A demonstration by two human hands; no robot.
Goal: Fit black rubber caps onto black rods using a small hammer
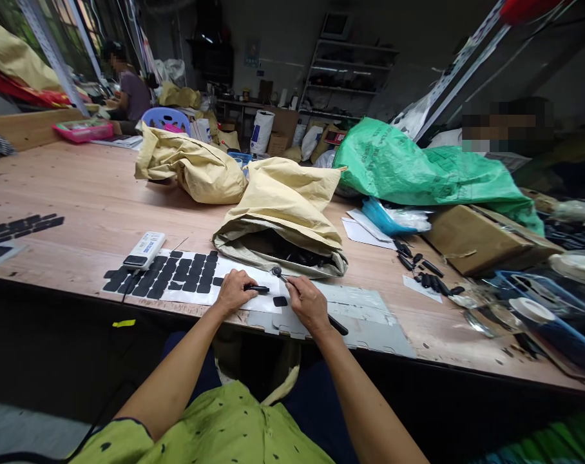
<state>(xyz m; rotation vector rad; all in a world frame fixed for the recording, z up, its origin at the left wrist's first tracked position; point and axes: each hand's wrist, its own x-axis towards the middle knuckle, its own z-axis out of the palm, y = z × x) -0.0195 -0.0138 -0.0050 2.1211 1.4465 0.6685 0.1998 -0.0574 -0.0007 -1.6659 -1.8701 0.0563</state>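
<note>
My left hand [235, 291] is closed on a small, narrow black piece [258, 288] that sticks out to the right over the white sheet. My right hand [308, 304] grips a thin tool with a dark handle [338, 324] behind the palm. At the tool's far end is a small round dark head [276, 271], close to the open mouth of a cream sack [292, 193]. Dark contents show inside the sack. One black rounded square [280, 301] lies between my hands. Rows of similar black squares [191, 274] cover the white sheet to the left.
A white box-shaped device [145, 250] with a cable sits among the squares. Loose black parts [432, 282] lie right of a grey board [370, 316]. Another cream sack [200, 171], a green sack [418, 167] and a cardboard box [471, 238] stand behind. A person [131, 90] sits far left.
</note>
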